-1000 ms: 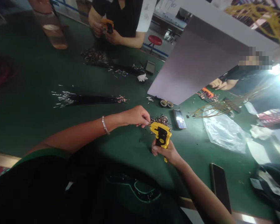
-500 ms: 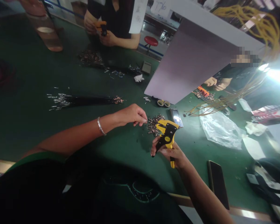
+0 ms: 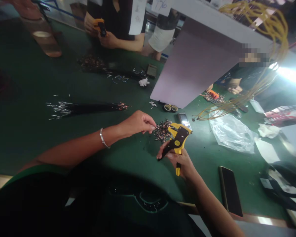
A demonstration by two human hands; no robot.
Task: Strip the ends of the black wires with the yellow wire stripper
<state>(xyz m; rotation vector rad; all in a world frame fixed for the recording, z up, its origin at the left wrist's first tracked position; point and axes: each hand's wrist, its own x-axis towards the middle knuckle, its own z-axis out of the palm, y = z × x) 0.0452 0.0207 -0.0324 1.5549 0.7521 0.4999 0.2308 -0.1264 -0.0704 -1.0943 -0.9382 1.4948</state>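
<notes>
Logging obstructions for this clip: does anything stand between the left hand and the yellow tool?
Nothing visible does. Between the left hand and the yellow tool in the right hand, only the pile of bits shows, apparently lying low on the table.

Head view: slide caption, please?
Right hand grips a yellow-and-black tool; left hand is pinched closed beside a pile of small clippings.

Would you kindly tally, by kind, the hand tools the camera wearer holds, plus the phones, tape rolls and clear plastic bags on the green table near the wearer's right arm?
Yellow-and-black tool, in the right hand: 1
Phones, a small phone and a larger phone: 2
Tape rolls: 2
Clear plastic bag: 1
Total: 6
</notes>
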